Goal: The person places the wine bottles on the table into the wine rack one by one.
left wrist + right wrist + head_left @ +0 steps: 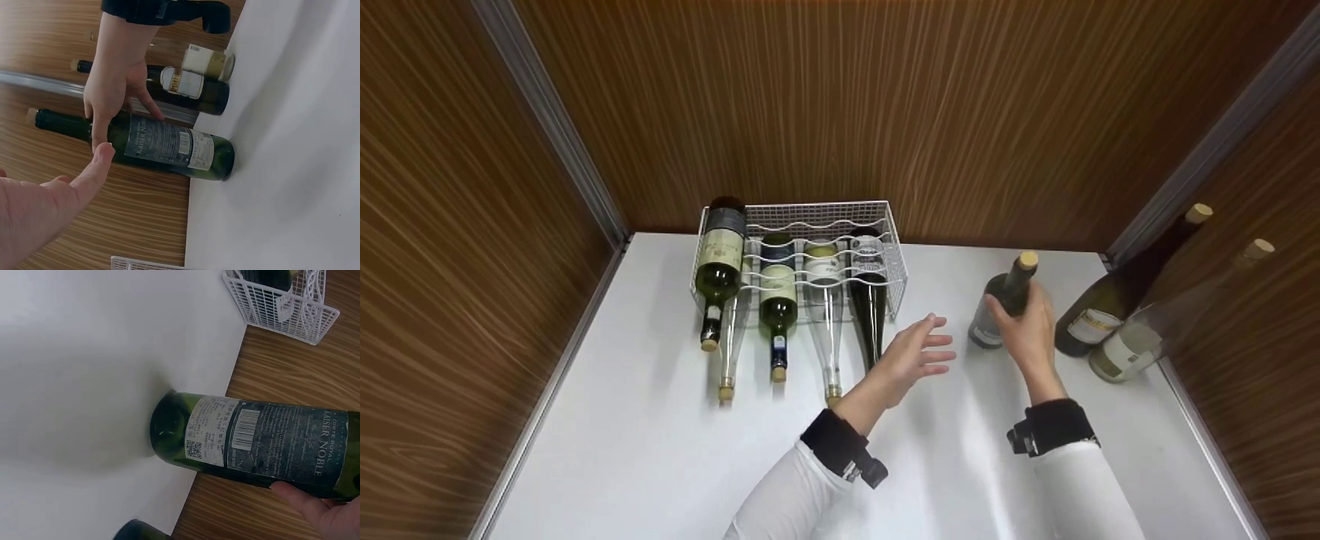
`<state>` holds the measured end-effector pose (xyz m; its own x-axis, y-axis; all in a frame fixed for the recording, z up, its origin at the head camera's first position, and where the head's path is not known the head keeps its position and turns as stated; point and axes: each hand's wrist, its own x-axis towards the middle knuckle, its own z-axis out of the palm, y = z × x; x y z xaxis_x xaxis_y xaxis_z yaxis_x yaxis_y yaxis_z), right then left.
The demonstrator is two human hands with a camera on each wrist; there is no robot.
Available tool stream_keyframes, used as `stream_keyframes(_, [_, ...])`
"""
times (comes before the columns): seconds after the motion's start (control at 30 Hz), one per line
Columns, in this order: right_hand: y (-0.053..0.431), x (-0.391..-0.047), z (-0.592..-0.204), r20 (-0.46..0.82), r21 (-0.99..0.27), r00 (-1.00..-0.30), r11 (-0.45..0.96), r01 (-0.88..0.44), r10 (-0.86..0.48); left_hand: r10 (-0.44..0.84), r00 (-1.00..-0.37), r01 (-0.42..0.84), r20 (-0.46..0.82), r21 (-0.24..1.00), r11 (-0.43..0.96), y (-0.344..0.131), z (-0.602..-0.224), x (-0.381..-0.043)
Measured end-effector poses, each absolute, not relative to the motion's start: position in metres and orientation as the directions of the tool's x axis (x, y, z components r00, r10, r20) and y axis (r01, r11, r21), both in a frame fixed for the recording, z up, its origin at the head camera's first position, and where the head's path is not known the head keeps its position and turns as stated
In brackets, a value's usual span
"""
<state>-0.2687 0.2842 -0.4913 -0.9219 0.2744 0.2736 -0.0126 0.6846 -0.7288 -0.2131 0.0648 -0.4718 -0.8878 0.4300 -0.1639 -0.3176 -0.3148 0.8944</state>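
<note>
A green wine bottle (988, 319) with a cork and dark label stands upright, its base right at the white tabletop (945, 465). My right hand (1031, 334) grips it around the upper body, thumb on the near side; the right wrist view shows the bottle's (264, 439) label and barcode closely. To the left of it my left hand (911, 356) hovers with spread fingers and holds nothing. That hand's palm and finger (53, 205) appear at the left of the left wrist view. Nearest to it lies a dark bottle (871, 300) in the rack, its neck end hidden behind the left hand.
The white wire rack (898, 262) stands against the back wooden panel with several corked bottles lying in it, necks forward. One green bottle (721, 251) lies higher at its left. Right of my right hand, a dark bottle (1110, 300) and a clear bottle (1136, 345) stand near the side wall.
</note>
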Motion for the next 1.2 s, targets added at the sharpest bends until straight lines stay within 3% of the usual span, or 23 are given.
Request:
stream_keyframes(0.2, [0.272, -0.253, -0.503, 0.354, -0.700, -0.910, 0.706, -0.104, 0.217, 0.440, -0.886, -0.328, -0.149, 0.871, -0.365, 0.066, -0.467, -0.212])
stream_keyframes(0.6, [0.241, -0.231, -0.529, 0.559, -0.554, -0.823, 0.785, -0.278, 0.103, 0.437, -0.882, -0.391, -0.177, 0.792, -0.469, 0.063, -0.465, -0.211])
stream_keyframes(1.2, [0.230, -0.201, -0.563, 0.520, -0.475, -0.854, 0.824, -0.309, -0.020, 0.466, -0.826, -0.478, -0.315, 0.830, -0.286, 0.056, -0.508, -0.203])
